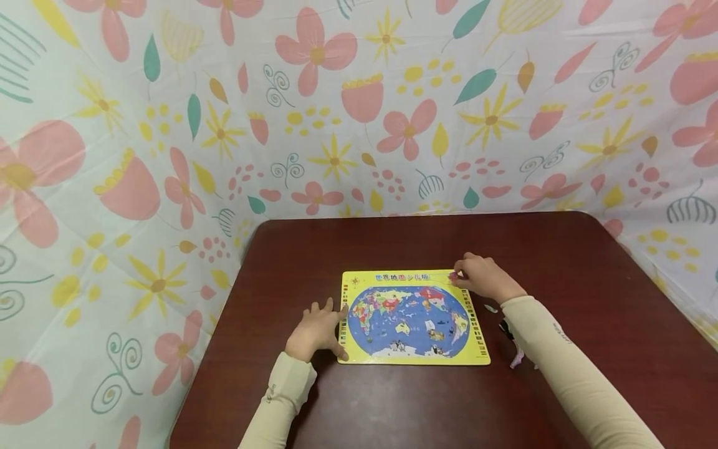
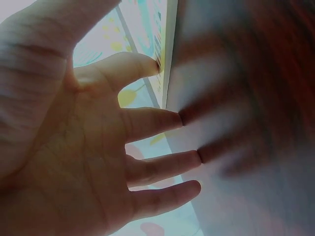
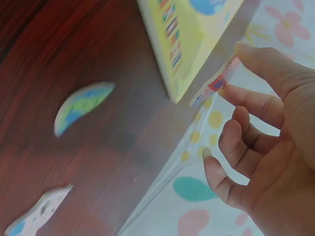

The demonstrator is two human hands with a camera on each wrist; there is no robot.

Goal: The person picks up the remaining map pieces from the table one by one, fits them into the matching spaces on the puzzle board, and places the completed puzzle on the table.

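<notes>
A yellow-bordered world map board [image 1: 415, 360] lies flat on the table, with a blue oval map and a row of Chinese characters along its top. My left hand [image 1: 316, 330] is at its left side, thumb and index finger touching the edge; the left wrist view shows its fingers spread. My right hand [image 1: 487, 279] is above the top right corner. Between thumb and index finger it pinches a small, flat, pink and red cutout piece [image 3: 219, 81], seen nearly edge-on in the right wrist view. The other right fingers are loosely curled.
A curved blue-green piece [image 3: 81, 105] and a pale spotted piece [image 3: 39, 211] lie right of the board. Near the right sleeve are a dark piece [image 1: 507, 329] and a pinkish piece [image 1: 517, 360], partly hidden. Flower-patterned cloth [image 1: 364, 156] hangs behind the dark red table [image 1: 303, 249].
</notes>
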